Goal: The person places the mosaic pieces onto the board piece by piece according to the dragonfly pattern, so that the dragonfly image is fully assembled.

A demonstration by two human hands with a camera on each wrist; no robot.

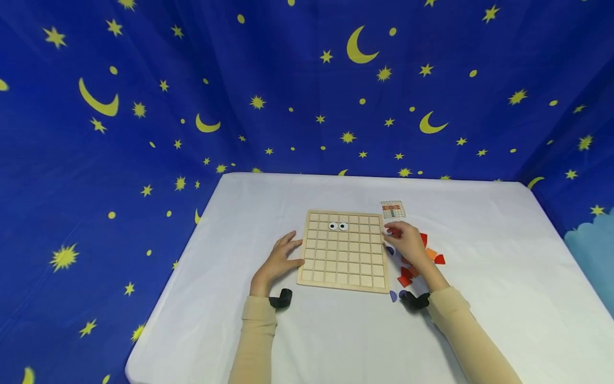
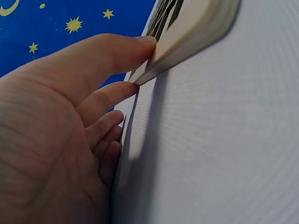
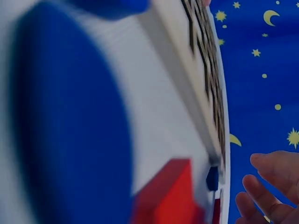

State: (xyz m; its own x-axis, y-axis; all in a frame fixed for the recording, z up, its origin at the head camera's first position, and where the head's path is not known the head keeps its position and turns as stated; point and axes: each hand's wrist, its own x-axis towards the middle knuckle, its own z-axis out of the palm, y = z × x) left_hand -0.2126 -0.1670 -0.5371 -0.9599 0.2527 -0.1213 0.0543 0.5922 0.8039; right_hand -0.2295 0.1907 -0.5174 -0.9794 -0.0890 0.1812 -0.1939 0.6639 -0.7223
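Observation:
A square wooden board (image 1: 345,287) with a grid of shallow cells lies on the white table. Two round eye pieces (image 1: 338,226) sit in its upper part. My left hand (image 1: 278,261) is at the board's left side, thumb and index fingertip touching the edge, also seen in the left wrist view. My right hand (image 1: 408,241) hovers by the board's right rim, over red pieces (image 1: 405,276) that it partly hides. Its fingers are slightly bent and apart, and no piece shows between them in the right wrist view.
A small pattern card (image 1: 393,209) lies beyond the board's upper right corner. Orange pieces (image 1: 431,253) and dark blue half-round pieces (image 1: 393,296) are scattered right of the board. A blue curtain (image 1: 307,80) with stars and moons hangs behind the table (image 1: 216,330).

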